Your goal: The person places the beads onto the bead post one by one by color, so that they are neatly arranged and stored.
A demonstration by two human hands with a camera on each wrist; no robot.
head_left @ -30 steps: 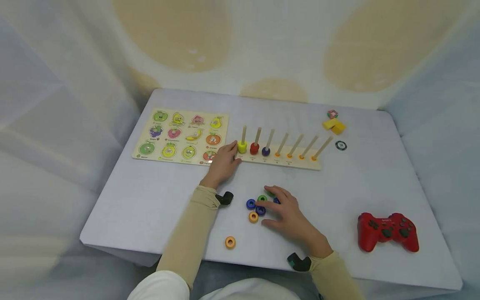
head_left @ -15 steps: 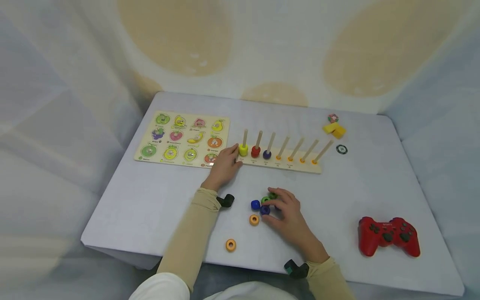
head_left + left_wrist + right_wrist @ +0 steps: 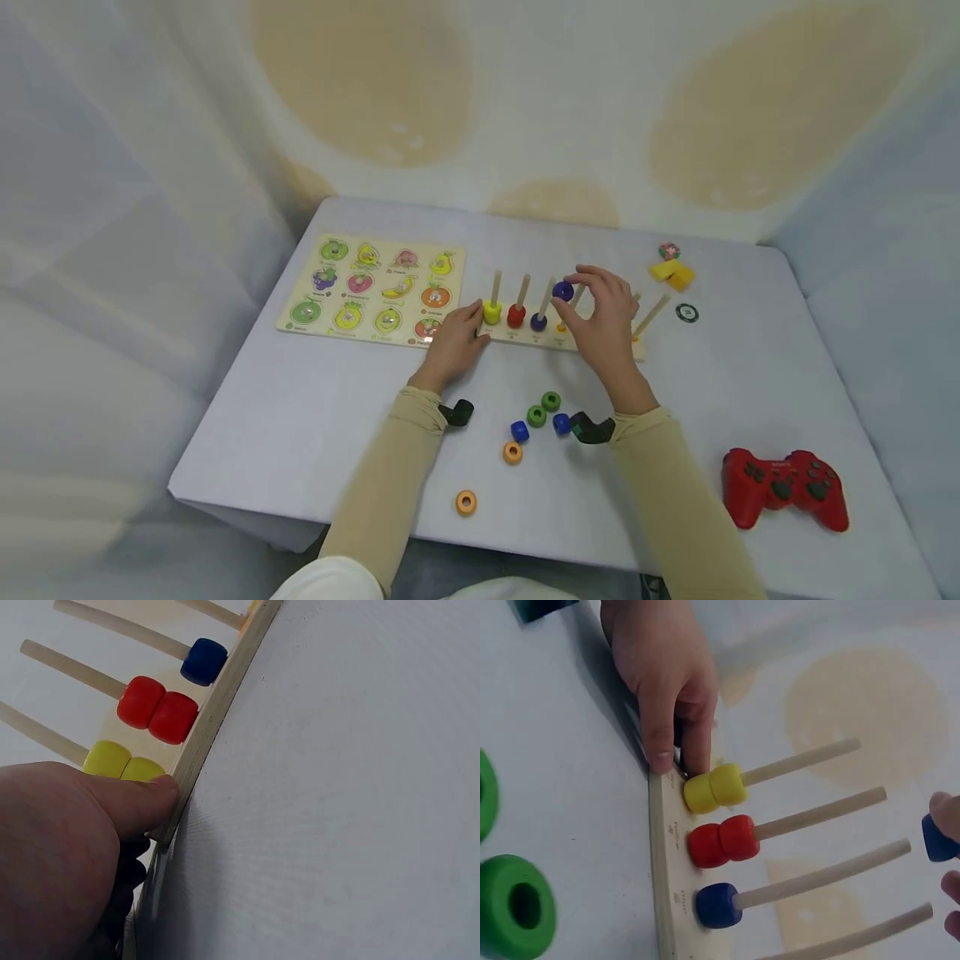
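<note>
On the table, the wooden peg board lies at about twelve o'clock from the loose rings. The left hand rests on its nine o'clock end, thumb pressed flat against the base edge beside the yellow rings, fingers fairly straight. The right hand pinches a dark blue ring in its fingertips, just above the pegs.

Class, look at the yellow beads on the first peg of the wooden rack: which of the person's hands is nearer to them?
Left. The left hand rests on the rack's end right beside the yellow beads; the right hand is farther along the rack, pinching a blue bead.
</note>
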